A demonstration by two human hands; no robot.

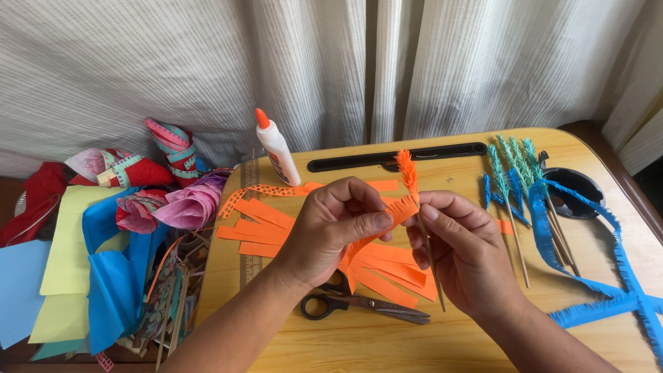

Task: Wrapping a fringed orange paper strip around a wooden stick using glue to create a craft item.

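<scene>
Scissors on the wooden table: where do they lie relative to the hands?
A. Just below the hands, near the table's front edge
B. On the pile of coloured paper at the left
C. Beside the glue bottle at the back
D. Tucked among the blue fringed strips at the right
A: the scissors lie closed on the table, just under the left hand and right hand.
</scene>
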